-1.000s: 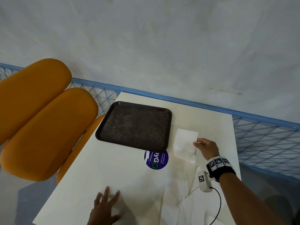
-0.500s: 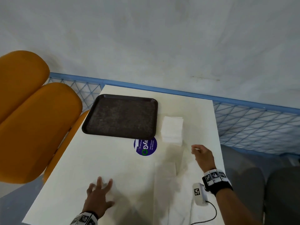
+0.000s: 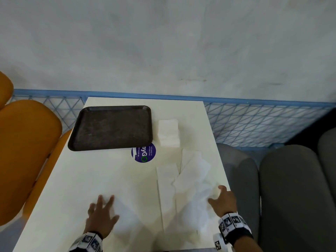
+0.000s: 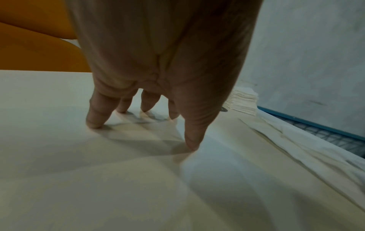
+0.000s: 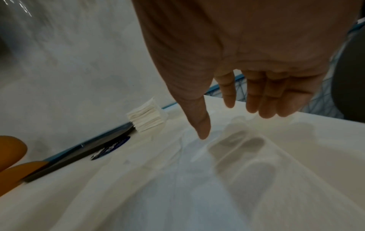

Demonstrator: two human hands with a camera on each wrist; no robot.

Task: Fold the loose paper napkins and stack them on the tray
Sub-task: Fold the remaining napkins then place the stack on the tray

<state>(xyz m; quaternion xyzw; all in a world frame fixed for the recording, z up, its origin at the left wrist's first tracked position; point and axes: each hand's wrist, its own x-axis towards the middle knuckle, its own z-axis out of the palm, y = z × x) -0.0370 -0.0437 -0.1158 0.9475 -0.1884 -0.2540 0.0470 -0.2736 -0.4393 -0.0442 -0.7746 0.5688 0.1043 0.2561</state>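
Grey plaster wall is filling the upper half of the head view, with a blue mesh railing running below it and a cream table reaching toward the bottom of the frame. At centre left a dark brown tray is sitting bare on the table, a stack of folded napkins is lying just to its right, and a purple round sticker is peeking out under the tray's lower right corner. Loose unfolded napkins are sprawling across the lower centre and right. The left hand, at the lower left, is pressing flat with fingers spread on the left edge of the loose napkins, while the right hand, at the lower right, is resting relaxed and uncurled at their right edge. Orange seats are showing at the left, grey ones at the right. In the left wrist view the left hand is hanging from the top, its fingertips spread and touching paper, with the folded stack at centre right. In the right wrist view the right hand is hovering with straight, slightly parted fingers above the loose napkins; the folded stack is sitting at centre left beside the tray edge.
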